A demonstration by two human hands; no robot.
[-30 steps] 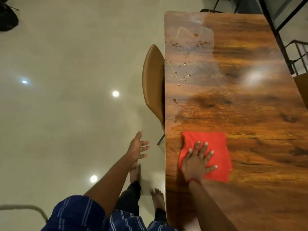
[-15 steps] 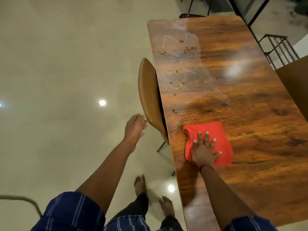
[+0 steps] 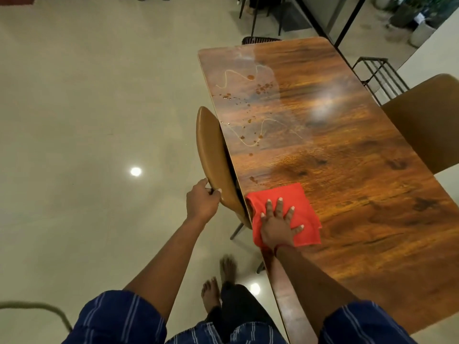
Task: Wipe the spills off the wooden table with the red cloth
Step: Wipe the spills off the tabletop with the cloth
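The wooden table (image 3: 347,170) runs away from me on the right. A red cloth (image 3: 300,207) lies flat near its left edge, and my right hand (image 3: 277,225) presses on it with fingers spread. Brown drops and pale wavy streaks of spill (image 3: 248,115) cover the far left part of the tabletop, with one small brown spot (image 3: 253,179) just beyond the cloth. My left hand (image 3: 202,201) grips the back of the tan chair (image 3: 213,155) tucked against the table's left side.
A second tan chair (image 3: 427,120) stands at the table's right side. A black metal rack (image 3: 380,75) and dark chair legs (image 3: 258,18) lie beyond the far end. Glossy pale floor (image 3: 87,120) spreads to the left. My bare feet (image 3: 218,281) stand by the near left corner.
My left hand reached forward and closed on the chair back. My right hand slid the cloth toward the table's left edge. My view drew back, showing more of the table.
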